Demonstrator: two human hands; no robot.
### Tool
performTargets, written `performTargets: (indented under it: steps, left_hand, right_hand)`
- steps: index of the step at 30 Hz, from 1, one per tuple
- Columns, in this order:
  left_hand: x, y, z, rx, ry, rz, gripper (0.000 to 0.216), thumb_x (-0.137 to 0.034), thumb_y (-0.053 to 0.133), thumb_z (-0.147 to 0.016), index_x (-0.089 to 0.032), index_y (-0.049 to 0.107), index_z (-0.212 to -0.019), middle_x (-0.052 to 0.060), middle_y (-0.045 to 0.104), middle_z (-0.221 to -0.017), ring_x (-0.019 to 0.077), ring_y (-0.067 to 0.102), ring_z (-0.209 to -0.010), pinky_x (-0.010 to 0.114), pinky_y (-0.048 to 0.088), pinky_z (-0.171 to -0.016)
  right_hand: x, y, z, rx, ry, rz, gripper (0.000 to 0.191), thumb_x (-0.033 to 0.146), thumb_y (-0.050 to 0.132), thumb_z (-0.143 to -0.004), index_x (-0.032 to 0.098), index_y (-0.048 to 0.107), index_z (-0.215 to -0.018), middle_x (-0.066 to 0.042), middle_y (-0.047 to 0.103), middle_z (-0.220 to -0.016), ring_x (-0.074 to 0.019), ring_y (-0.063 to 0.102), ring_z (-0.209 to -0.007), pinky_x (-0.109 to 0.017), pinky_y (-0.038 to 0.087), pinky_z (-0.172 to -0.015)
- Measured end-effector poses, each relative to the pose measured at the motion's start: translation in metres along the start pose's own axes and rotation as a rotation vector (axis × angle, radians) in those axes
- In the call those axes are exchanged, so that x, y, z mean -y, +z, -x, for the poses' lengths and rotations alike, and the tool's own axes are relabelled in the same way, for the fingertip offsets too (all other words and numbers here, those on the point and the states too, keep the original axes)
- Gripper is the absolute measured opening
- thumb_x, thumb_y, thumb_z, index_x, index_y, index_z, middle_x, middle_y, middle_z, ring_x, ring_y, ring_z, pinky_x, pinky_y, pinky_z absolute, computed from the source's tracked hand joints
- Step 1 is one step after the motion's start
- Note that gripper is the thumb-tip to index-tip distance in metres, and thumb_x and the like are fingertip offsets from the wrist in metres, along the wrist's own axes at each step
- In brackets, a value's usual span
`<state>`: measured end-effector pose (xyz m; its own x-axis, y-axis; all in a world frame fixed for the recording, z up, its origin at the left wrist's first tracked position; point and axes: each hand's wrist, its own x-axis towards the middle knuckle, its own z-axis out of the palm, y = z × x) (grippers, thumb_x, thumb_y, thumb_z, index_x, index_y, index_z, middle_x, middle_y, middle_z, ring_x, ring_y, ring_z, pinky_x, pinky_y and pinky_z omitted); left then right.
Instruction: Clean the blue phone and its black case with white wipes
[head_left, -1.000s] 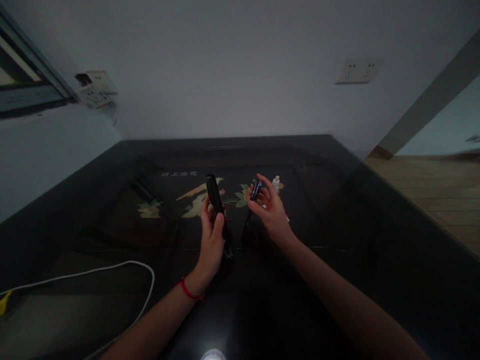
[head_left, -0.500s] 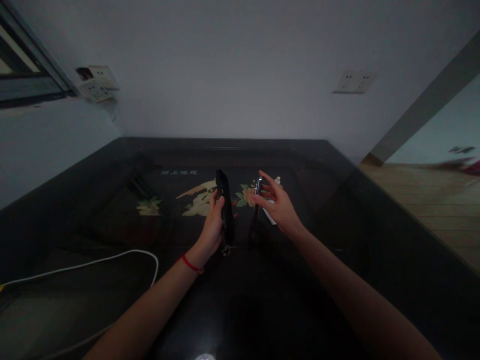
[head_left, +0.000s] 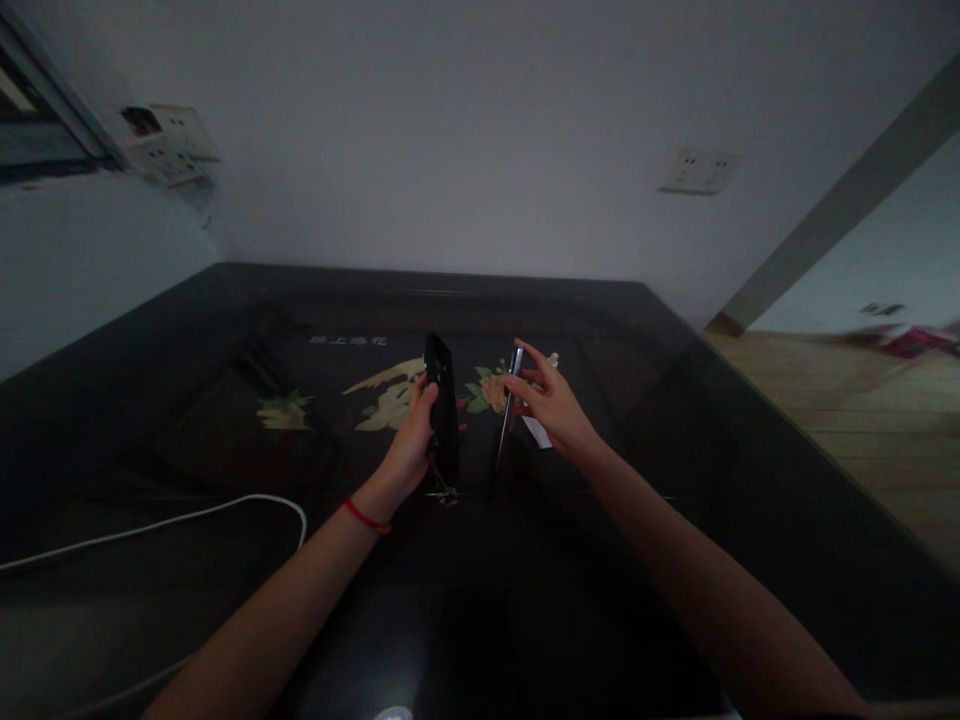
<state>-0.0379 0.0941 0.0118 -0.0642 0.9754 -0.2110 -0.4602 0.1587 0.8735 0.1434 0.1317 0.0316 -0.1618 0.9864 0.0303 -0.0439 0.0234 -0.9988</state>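
Note:
In the head view, my left hand (head_left: 409,440) is closed round a black phone case (head_left: 444,400), held on edge, with a small charm (head_left: 447,494) hanging from its lower end. Whether a phone sits inside the case I cannot tell. A short gap to the right, my right hand (head_left: 551,402) pinches a slim phone (head_left: 510,395) near its top between thumb and fingers. The phone is seen edge-on, tilted, with a shiny silvery rim. Below my right hand lies a white slip (head_left: 537,432), partly covered by it.
Both hands are over a dark glossy table (head_left: 480,620) printed with flowers and characters. A white cable (head_left: 172,522) curves across its left side. The wall behind has sockets (head_left: 699,172); more sockets (head_left: 169,145) are at the left corner. Wooden floor (head_left: 847,400) shows at right.
The phone in my right hand now shows more of its length, leaning with its lower end to the left. My left hand and the case have shifted slightly left in view, as has the background.

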Motion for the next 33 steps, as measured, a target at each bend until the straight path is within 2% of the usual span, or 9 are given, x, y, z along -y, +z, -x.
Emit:
performTargets:
  steps: [3, 7, 10, 14, 19, 22, 25, 28, 33]
  left_hand:
    - [-0.005, -0.002, -0.001, -0.003, -0.034, 0.020, 0.046, -0.042, 0.054, -0.086, -0.032, 0.041, -0.130, 0.006, 0.059, -0.115, 0.0207, 0.065, -0.096, 0.035, 0.059, -0.073]
    - [-0.011, -0.007, -0.001, 0.020, -0.145, 0.048, 0.052, -0.042, 0.057, -0.083, -0.030, 0.039, -0.131, 0.010, 0.060, -0.116, 0.0245, 0.067, -0.090, 0.044, 0.059, -0.071]
    - [-0.013, -0.010, 0.000, 0.033, -0.176, 0.040, 0.059, -0.032, 0.064, -0.078, -0.032, 0.038, -0.131, 0.010, 0.062, -0.115, 0.0260, 0.068, -0.089, 0.046, 0.058, -0.070]
    - [-0.009, -0.012, -0.003, 0.037, -0.151, -0.024, 0.068, -0.021, 0.065, -0.073, -0.034, 0.037, -0.133, 0.007, 0.065, -0.108, 0.0232, 0.068, -0.084, 0.042, 0.057, -0.072]
    - [0.003, -0.021, -0.015, -0.012, -0.051, -0.193, 0.059, -0.020, 0.057, -0.074, -0.028, 0.044, -0.131, 0.006, 0.063, -0.116, 0.0211, 0.064, -0.094, 0.035, 0.052, -0.081]
    - [0.010, -0.027, -0.022, -0.032, 0.004, -0.319, 0.055, -0.020, 0.054, -0.074, -0.025, 0.049, -0.128, 0.006, 0.061, -0.121, 0.0226, 0.060, -0.105, 0.037, 0.048, -0.091]
    - [0.015, -0.031, -0.028, -0.039, 0.038, -0.445, 0.055, -0.019, 0.052, -0.074, -0.022, 0.048, -0.129, 0.008, 0.062, -0.120, 0.0231, 0.059, -0.106, 0.039, 0.047, -0.093]
    - [0.017, -0.035, -0.031, -0.042, 0.061, -0.580, 0.054, -0.020, 0.051, -0.076, -0.019, 0.047, -0.130, 0.010, 0.064, -0.113, 0.0231, 0.063, -0.098, 0.039, 0.049, -0.088]
    - [0.014, -0.041, -0.036, -0.104, 0.139, -0.893, 0.048, -0.024, 0.054, -0.077, -0.015, 0.053, -0.124, 0.014, 0.066, -0.107, 0.0262, 0.064, -0.092, 0.041, 0.049, -0.085]
  right_hand:
    - [0.002, 0.002, -0.005, 0.003, 0.012, 0.019, 0.066, 0.032, 0.070, -0.075, 0.031, 0.041, -0.134, -0.005, 0.062, -0.097, -0.0190, 0.064, -0.080, -0.035, 0.058, -0.066]
    - [0.002, 0.003, -0.011, -0.012, -0.001, 0.053, 0.064, 0.031, 0.069, -0.074, 0.029, 0.043, -0.133, -0.003, 0.062, -0.091, -0.0171, 0.062, -0.074, -0.033, 0.057, -0.062]
    - [0.002, 0.002, -0.013, -0.020, -0.008, 0.086, 0.066, 0.031, 0.069, -0.074, 0.028, 0.042, -0.134, -0.004, 0.062, -0.092, -0.0176, 0.063, -0.073, -0.033, 0.056, -0.061]
    - [0.002, 0.002, -0.012, -0.001, -0.034, 0.189, 0.066, 0.033, 0.067, -0.076, 0.028, 0.040, -0.136, -0.006, 0.063, -0.099, -0.0201, 0.065, -0.078, -0.038, 0.058, -0.065]
    - [0.006, 0.004, -0.015, 0.004, -0.122, 0.610, 0.058, 0.036, 0.054, -0.087, 0.026, 0.033, -0.140, -0.008, 0.064, -0.105, -0.0198, 0.066, -0.083, -0.038, 0.057, -0.070]
    - [0.010, 0.006, -0.021, -0.002, -0.126, 0.782, 0.055, 0.037, 0.061, -0.082, 0.024, 0.044, -0.133, -0.007, 0.065, -0.105, -0.0217, 0.065, -0.090, -0.040, 0.053, -0.082]
    - [0.013, 0.012, -0.027, -0.006, -0.080, 0.965, 0.055, 0.043, 0.067, -0.077, 0.024, 0.051, -0.127, -0.009, 0.065, -0.107, -0.0282, 0.061, -0.102, -0.044, 0.047, -0.089]
    - [0.017, 0.024, -0.030, -0.017, 0.009, 1.126, 0.060, 0.051, 0.065, -0.076, 0.022, 0.050, -0.127, -0.016, 0.061, -0.114, -0.0346, 0.059, -0.106, -0.050, 0.046, -0.087]
    - [0.017, 0.043, -0.039, -0.021, 0.122, 1.284, 0.067, 0.056, 0.065, -0.076, 0.018, 0.046, -0.128, -0.023, 0.056, -0.119, -0.0360, 0.060, -0.105, -0.048, 0.047, -0.085]
